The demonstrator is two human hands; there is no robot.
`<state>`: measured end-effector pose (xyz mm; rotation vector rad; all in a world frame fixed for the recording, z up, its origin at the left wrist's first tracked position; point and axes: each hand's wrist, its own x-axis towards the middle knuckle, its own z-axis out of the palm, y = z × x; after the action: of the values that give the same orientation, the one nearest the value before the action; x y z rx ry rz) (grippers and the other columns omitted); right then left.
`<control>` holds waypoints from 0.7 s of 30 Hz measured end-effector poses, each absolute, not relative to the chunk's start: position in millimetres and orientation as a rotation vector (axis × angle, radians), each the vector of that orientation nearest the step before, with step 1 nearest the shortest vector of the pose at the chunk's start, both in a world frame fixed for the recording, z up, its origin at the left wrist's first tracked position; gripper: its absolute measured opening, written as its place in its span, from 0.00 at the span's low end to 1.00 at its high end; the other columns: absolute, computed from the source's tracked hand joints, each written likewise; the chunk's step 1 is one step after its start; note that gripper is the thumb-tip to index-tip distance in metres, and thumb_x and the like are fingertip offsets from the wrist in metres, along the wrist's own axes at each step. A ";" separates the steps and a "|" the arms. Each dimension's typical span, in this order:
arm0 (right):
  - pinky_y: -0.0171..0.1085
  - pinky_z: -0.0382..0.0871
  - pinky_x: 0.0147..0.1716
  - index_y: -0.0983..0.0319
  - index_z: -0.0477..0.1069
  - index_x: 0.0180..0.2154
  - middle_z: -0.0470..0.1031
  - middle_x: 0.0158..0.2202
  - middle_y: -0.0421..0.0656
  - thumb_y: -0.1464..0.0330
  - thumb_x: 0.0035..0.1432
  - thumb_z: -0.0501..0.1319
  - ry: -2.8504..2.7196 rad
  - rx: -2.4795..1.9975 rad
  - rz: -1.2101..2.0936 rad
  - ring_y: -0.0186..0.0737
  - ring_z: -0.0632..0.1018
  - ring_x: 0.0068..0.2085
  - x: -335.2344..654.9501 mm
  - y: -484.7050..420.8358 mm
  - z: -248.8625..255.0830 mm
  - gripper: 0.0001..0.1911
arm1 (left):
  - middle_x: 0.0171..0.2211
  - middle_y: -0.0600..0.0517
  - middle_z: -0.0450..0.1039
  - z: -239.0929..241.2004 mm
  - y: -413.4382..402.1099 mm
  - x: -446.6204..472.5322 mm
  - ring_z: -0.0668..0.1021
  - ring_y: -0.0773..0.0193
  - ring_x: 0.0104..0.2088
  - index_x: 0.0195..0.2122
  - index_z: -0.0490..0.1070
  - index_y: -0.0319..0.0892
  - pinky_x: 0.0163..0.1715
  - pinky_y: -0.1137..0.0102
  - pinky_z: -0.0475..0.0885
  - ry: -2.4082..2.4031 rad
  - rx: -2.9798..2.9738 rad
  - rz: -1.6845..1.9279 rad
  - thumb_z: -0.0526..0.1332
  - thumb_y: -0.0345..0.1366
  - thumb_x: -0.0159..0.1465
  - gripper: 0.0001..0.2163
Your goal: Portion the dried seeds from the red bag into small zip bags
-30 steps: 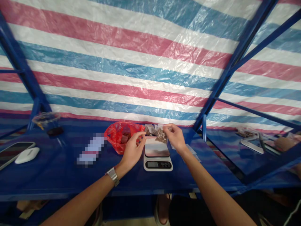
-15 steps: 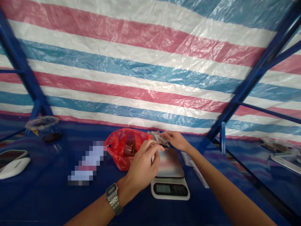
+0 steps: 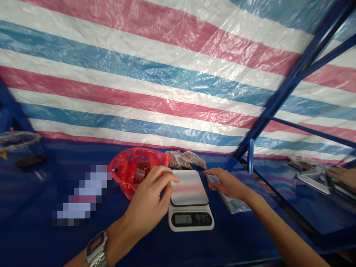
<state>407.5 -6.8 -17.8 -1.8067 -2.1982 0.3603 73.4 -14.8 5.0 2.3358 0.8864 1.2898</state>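
My left hand [image 3: 150,200], wearing a metal watch [image 3: 96,247], hovers between a red plastic bag [image 3: 124,163] and a digital scale [image 3: 189,189]. Its thumb and fingers are apart and hold nothing. Inside the red bag lie brown pieces and a small clear cup [image 3: 139,175]. The scale has a bare silver plate and a lit display. To its right, my right hand [image 3: 226,182] reaches over flat clear plastic bags [image 3: 236,204], fingers spread and touching or just above them. Behind the scale lie several filled clear bags [image 3: 186,160] of brown bits.
A clear tub [image 3: 20,148] with dark contents stands at the far left. A pixelated patch covers something left of the red bag. At right are a blue metal bar [image 3: 274,100], a white-edged device [image 3: 313,181], another filled bag [image 3: 302,164] and another person's hand [image 3: 343,176].
My right hand has moved from the filled bags behind the scale to the flat bags at right. My left hand stays beside the scale, fingers still apart. The view has shifted right.
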 end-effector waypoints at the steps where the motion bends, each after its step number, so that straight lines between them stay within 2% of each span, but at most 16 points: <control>1: 0.49 0.68 0.59 0.59 0.76 0.57 0.79 0.57 0.50 0.67 0.56 0.66 -2.176 -1.789 0.355 0.53 0.78 0.56 406.0 -5.8 -19.1 0.25 | 0.44 0.50 0.74 5.8 -16.0 75.1 0.78 0.61 0.47 0.41 0.74 0.47 0.49 0.65 0.73 0.879 2.341 1.283 0.53 0.26 0.69 0.12; 4: 0.48 0.71 0.55 0.57 0.78 0.54 0.80 0.53 0.47 0.65 0.57 0.66 -2.064 -1.691 0.321 0.51 0.80 0.53 405.8 -1.6 -20.2 0.21 | 0.43 0.49 0.75 6.2 -17.7 79.6 0.78 0.60 0.47 0.41 0.74 0.48 0.48 0.65 0.74 0.855 2.353 1.263 0.53 0.26 0.69 0.12; 7: 0.47 0.74 0.48 0.57 0.79 0.49 0.82 0.48 0.47 0.59 0.58 0.68 -1.880 -1.595 0.272 0.49 0.81 0.46 408.0 -0.2 -18.5 0.18 | 0.44 0.49 0.75 2.8 -16.9 80.2 0.79 0.60 0.47 0.41 0.73 0.48 0.49 0.65 0.74 0.846 2.338 1.244 0.52 0.27 0.70 0.12; 10: 0.45 0.76 0.43 0.58 0.78 0.48 0.82 0.43 0.46 0.55 0.55 0.71 -1.675 -1.467 0.262 0.47 0.81 0.40 400.3 -3.6 -9.4 0.22 | 0.45 0.48 0.76 -3.4 -16.2 76.3 0.79 0.59 0.48 0.44 0.74 0.48 0.51 0.64 0.74 0.880 2.323 1.220 0.53 0.30 0.72 0.11; 13: 0.43 0.77 0.42 0.59 0.77 0.48 0.81 0.42 0.46 0.56 0.53 0.73 -1.534 -1.274 0.430 0.45 0.81 0.39 372.0 -12.3 7.1 0.23 | 0.51 0.47 0.75 -9.3 -19.5 71.0 0.78 0.56 0.54 0.52 0.73 0.50 0.56 0.61 0.74 0.941 2.308 1.200 0.57 0.36 0.72 0.10; 16: 0.39 0.77 0.40 0.57 0.76 0.47 0.81 0.36 0.42 0.58 0.52 0.75 -1.480 -1.079 0.649 0.41 0.81 0.38 325.7 -24.9 23.4 0.22 | 0.60 0.45 0.71 -13.1 -28.5 67.2 0.73 0.51 0.62 0.63 0.66 0.52 0.62 0.54 0.71 0.957 2.229 1.183 0.65 0.42 0.68 0.23; 19: 0.36 0.78 0.39 0.56 0.77 0.47 0.80 0.36 0.41 0.60 0.53 0.75 -1.553 -0.977 0.820 0.39 0.81 0.38 278.0 -37.4 32.0 0.20 | 0.66 0.42 0.66 -14.7 -39.0 65.7 0.71 0.48 0.65 0.68 0.59 0.51 0.63 0.51 0.70 0.943 2.035 1.185 0.71 0.44 0.62 0.36; 21: 0.36 0.78 0.39 0.56 0.76 0.45 0.80 0.38 0.41 0.61 0.54 0.75 -1.591 -0.936 0.877 0.40 0.82 0.39 254.4 -43.5 32.8 0.18 | 0.66 0.42 0.67 -14.4 -42.9 64.7 0.72 0.48 0.64 0.68 0.60 0.50 0.63 0.51 0.70 0.934 1.890 1.167 0.71 0.43 0.61 0.35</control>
<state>254.4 -43.5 32.8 -0.9356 -1.5907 0.8775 64.7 -42.9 -14.4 1.8900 0.9345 1.1666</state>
